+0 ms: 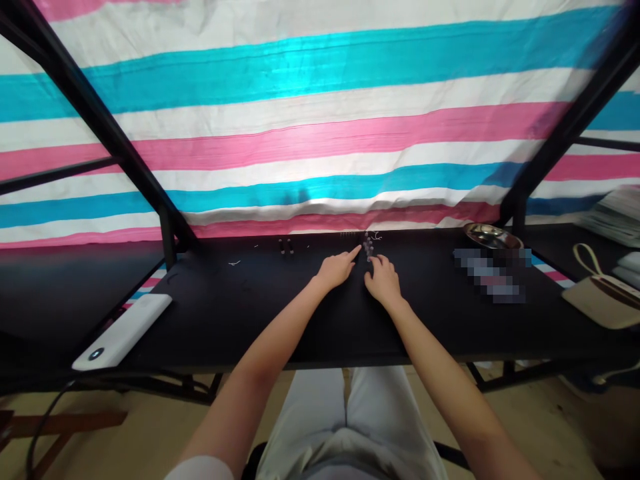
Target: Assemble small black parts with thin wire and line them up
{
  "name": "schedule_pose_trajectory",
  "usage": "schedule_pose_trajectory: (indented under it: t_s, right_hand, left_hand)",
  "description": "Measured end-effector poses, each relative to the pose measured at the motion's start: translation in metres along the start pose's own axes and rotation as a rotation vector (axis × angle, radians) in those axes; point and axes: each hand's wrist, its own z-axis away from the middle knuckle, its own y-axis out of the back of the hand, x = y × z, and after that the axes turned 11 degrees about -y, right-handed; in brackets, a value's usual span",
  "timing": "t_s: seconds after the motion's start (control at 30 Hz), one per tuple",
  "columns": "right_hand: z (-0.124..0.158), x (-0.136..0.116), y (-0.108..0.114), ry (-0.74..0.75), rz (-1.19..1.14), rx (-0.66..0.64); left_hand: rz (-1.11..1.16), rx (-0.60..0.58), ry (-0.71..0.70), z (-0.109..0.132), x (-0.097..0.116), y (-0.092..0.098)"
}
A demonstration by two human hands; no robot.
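A short column of small greyish, bead-like pieces (369,245) lies near the back edge of the black table; they are too small to name. My left hand (337,269) is just left of them, index finger stretched toward the column and the other fingers curled, holding nothing I can see. On the right, my right hand (384,280) rests on the table with fingers apart and bent, the tips at the column's near end. Whether either hand touches the pieces I cannot tell. White bits of thread or plastic (377,236) lie just beyond.
Two short dark bars with pale ends (285,247) and a white scrap (235,263) lie to the left. A white power bank (125,331) sits at the left front. To the right are a shiny metal bowl (493,235), a blurred-out item (493,277) and a beige pouch (600,301).
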Motion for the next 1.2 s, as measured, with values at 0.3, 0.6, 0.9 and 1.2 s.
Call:
schedule_pose_trajectory:
  t_s: [0.3,0.6,0.9,1.2]
  right_hand:
    - [-0.001,-0.005,-0.011,-0.036,0.147,-0.139]
    - [-0.002,-0.008,-0.017,-0.064,0.212,-0.215]
    - [-0.006,-0.007,-0.02,-0.049,0.173,-0.214]
    - [0.0,-0.006,-0.018,-0.035,0.129,-0.186]
  left_hand:
    - [-0.012,0.075,0.149,-0.01,0.001,-0.012]
    - [0.155,0.138,0.235,0.01,-0.014,0.001]
    - [0.407,0.46,0.3,0.042,-0.031,0.004]
    - [0.641,0.502,0.365,0.055,-0.024,-0.005]
